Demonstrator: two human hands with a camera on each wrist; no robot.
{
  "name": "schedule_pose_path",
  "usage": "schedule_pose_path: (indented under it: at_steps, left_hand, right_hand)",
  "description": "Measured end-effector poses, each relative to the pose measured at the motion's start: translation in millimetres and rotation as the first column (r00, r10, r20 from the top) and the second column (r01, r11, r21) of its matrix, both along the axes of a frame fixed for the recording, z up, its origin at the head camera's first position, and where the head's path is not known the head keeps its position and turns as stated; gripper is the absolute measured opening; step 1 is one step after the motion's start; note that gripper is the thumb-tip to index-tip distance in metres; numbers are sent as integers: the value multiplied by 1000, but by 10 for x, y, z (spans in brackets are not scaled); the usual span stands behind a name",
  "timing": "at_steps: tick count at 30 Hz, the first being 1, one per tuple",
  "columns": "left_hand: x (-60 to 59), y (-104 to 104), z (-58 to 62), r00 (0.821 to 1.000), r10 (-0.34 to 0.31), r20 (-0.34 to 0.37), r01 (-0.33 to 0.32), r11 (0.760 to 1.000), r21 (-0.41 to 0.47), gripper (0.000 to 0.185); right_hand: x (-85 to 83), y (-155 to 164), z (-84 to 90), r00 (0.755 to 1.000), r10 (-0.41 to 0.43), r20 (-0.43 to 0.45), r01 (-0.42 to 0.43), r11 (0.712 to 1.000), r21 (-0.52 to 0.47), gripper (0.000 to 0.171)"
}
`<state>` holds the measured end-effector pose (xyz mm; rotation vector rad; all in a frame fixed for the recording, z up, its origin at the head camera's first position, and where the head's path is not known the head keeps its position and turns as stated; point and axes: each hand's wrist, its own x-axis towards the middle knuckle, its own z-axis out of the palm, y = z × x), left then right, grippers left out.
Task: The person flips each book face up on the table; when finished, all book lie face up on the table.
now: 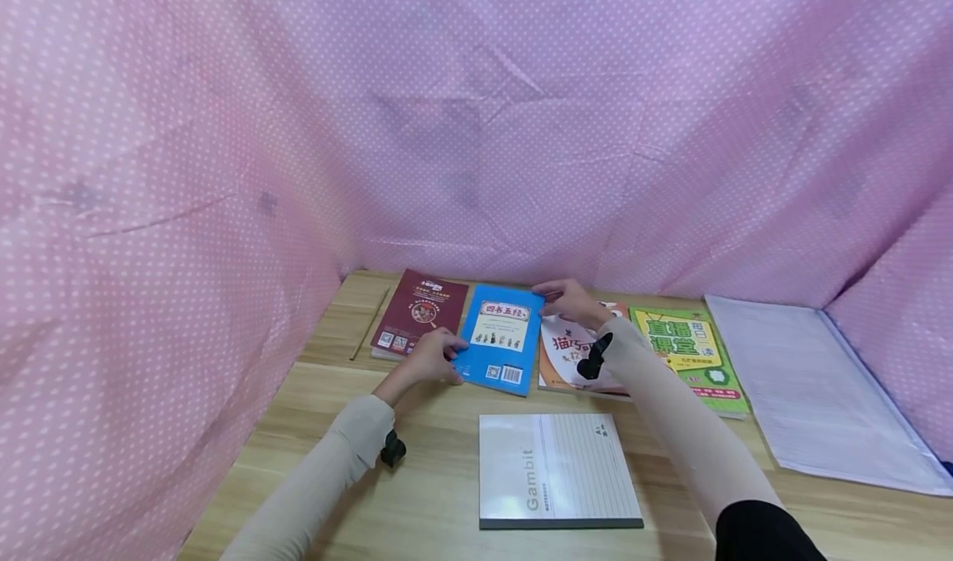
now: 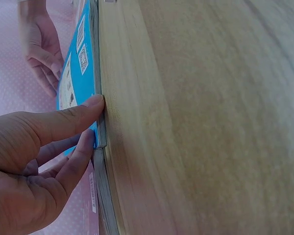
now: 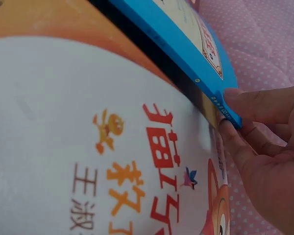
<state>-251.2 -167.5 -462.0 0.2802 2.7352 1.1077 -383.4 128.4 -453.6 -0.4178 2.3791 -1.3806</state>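
Note:
A blue book (image 1: 500,339) with a barcode lies between a maroon book (image 1: 421,314) and a white-and-orange picture book (image 1: 572,347). My left hand (image 1: 433,357) holds its near left corner; in the left wrist view the thumb (image 2: 90,105) lies along the near edge and a fingertip is at the side. At the far right corner, my right hand (image 1: 569,303) pinches the blue book, its thumb (image 3: 240,103) on the cover side and a finger at the edge below. The right wrist view shows the blue book's spine edge beside the picture book's cover.
A green-and-yellow book (image 1: 688,358) lies right of the picture book, partly behind my right forearm. Nearer to me is a white Gambit notebook (image 1: 558,470). A translucent white sheet or pouch (image 1: 826,387) covers the table's right side. A thin stick (image 1: 370,323) lies at the left. Pink dotted cloth (image 1: 476,131) hangs behind.

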Motion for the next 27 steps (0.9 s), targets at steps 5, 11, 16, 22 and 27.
schedule_pose_path:
  at_steps: [5,11,16,22,27]
  left_hand:
    - [5,-5,0,1000,-2,5,2,1000,-8,59]
    - [11,2,18,1000,-2,8,2,1000,-11,60]
    - [2,-10,4,1000,-20,9,20,1000,-14,59]
    - [6,-20,-11,999,-29,26,30,999,-23,59]
    - [2,-5,-13,999,-47,28,48,998,-31,64]
  right_hand:
    - [25,23,59,997,-11,76,18,996,-90,53]
    - [52,51,120,996,7,85,7,986,-166,54]
    - [76,82,179,997,20,69,-7,982,-187,53]
    - [109,53,275,999,41,34,-33,975,-218,51]
    - [134,-34,384,999,53,-2,-51,968,-247,49]
